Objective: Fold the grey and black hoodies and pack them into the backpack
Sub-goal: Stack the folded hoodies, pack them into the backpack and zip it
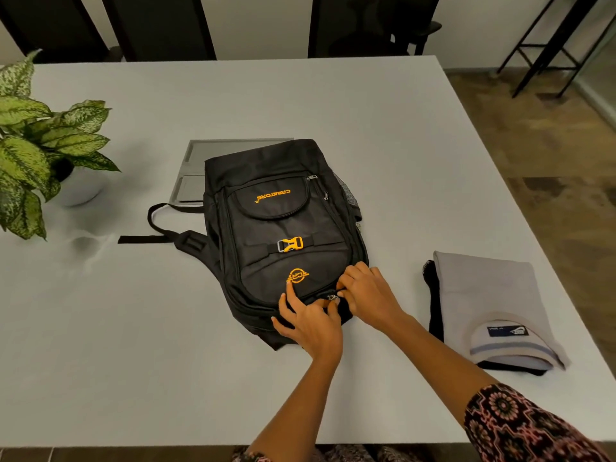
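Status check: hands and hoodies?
Left hand presses the backpack, right hand pinches its zipper. Grey hoodie folded atop black hoodie, beside the backpack, unpacked. Nothing blocking.

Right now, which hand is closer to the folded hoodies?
Right. The right hand pinches the backpack zipper, on the side toward the folded hoodies; the left hand rests on the backpack, farther from them.

- Backpack (283, 228), far front pocket (271, 208): "CREATORS XL" in orange letters, upside down as seen from the near side.
- Backpack, near front panel: round orange emblem (297, 275) with the letters "CR", also upside down.
- Grey hoodie (483, 288), right: dark blue neck label (508, 331) with white print, too small to read.
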`<state>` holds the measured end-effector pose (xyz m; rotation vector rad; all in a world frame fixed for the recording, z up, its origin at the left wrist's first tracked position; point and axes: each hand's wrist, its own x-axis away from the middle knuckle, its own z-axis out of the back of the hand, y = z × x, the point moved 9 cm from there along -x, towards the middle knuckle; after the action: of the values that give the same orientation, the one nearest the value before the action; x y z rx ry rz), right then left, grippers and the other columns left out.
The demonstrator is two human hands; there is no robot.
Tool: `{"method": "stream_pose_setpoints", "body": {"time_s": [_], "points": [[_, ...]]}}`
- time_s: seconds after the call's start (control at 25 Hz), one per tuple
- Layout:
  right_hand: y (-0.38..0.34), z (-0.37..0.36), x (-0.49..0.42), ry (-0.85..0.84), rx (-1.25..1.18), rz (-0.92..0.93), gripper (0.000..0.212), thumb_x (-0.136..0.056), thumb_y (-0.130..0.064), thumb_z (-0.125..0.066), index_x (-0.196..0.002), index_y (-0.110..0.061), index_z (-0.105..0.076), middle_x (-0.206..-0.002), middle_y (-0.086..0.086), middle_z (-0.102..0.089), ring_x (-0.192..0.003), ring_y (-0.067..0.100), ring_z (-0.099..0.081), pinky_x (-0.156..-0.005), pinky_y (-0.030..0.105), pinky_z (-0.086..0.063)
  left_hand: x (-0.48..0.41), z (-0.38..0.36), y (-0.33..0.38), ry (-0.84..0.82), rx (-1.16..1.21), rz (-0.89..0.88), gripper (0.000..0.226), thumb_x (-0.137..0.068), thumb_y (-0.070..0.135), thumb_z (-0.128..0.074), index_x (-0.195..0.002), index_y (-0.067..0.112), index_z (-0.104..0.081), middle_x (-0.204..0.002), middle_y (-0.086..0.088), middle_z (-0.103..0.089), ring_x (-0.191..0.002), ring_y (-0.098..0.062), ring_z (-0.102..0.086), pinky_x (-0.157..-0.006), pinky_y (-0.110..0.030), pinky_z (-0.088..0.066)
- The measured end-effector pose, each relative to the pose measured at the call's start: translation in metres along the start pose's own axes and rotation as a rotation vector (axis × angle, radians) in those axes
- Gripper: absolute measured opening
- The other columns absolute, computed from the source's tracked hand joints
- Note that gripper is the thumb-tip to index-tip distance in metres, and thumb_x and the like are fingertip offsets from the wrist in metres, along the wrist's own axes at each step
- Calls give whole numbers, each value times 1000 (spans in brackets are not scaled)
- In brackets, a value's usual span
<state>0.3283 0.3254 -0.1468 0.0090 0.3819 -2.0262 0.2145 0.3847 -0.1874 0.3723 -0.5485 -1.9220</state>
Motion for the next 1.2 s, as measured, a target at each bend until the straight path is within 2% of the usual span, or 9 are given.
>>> {"method": "stream_pose_setpoints", "body": {"time_s": [0.08,0.24,0.44,0.56,0.64,0.72,0.88,1.08,1.2], "points": [[2,2,0,-8,-6,-14,20,-67,-15,-87,-77,-17,-70,-77,-2,-64,-74,21,-62,-59,34,-49,-1,5,-1,10,24,-30,21,-69,44,-83,-60,32,-69,-149,-3,-41,-138,-31,-26,-111,-66,-17],[12,8,0,-12,-54,-73,12,-76,-16,-81,-82,-18,-71,-83,-4,-65,-80,22,-61,-67,33,-44,-2,36,-19,70,12,-220,22,-72,44,-77,-61,31,-63,-149,-4,-39,-137,-33,-28,-109,-64,-13],[26,22,-7,1,-116,-135,2,-87,-18,-71,-88,-17,-70,-89,-3,-64,-90,21,-56,-77,34,-40,-29,93,-114,152,-94,-124,21,-73,33,-84,-63,31,-65,-143,-3,-40,-133,-34,-33,-109,-64,-18],[29,21,-4,-41,-73,-153,3,-89,-19,-69,-89,-16,-70,-92,-2,-64,-93,21,-56,-78,31,-36,-69,115,-135,156,-172,-194,16,-71,28,-85,-67,29,-70,-142,-8,-43,-134,-36,-32,-109,-62,-14],[25,19,-2,-65,-10,-166,5,-86,-18,-71,-90,-16,-70,-91,-1,-64,-93,24,-58,-77,35,-40,-84,117,-127,120,-217,-299,16,-71,31,-86,-68,28,-71,-142,-9,-46,-135,-36,-32,-110,-59,-12],[4,18,-4,-58,24,-117,17,-77,-25,-73,-92,-19,-69,-90,-2,-63,-89,26,-61,-70,38,-46,-86,115,-122,107,-238,-359,16,-70,32,-86,-69,28,-70,-141,-11,-48,-134,-35,-33,-109,-59,-13],[-99,-6,-27,-99,42,142,34,-68,-47,-68,-95,-27,-69,-91,-5,-61,-87,19,-55,-67,34,-48,-83,113,-130,112,-197,-371,16,-71,32,-86,-72,28,-70,-139,-11,-50,-134,-35,-35,-111,-59,-13],[-160,-66,-49,-316,208,147,36,-57,-40,-89,-82,-21,-71,-82,1,-63,-78,21,-60,-63,35,-50,-90,111,-135,99,-231,-449,16,-71,36,-84,-71,28,-70,-138,-11,-53,-132,-33,-38,-110,-59,-14],[-158,-70,-55,-320,200,130,34,-51,-35,-91,-70,-19,-69,-74,0,-61,-69,20,-61,-56,32,-48,-100,111,-146,118,-219,-434,15,-74,42,-75,-70,28,-71,-137,-11,-54,-133,-33,-36,-110,-59,-15]]}}
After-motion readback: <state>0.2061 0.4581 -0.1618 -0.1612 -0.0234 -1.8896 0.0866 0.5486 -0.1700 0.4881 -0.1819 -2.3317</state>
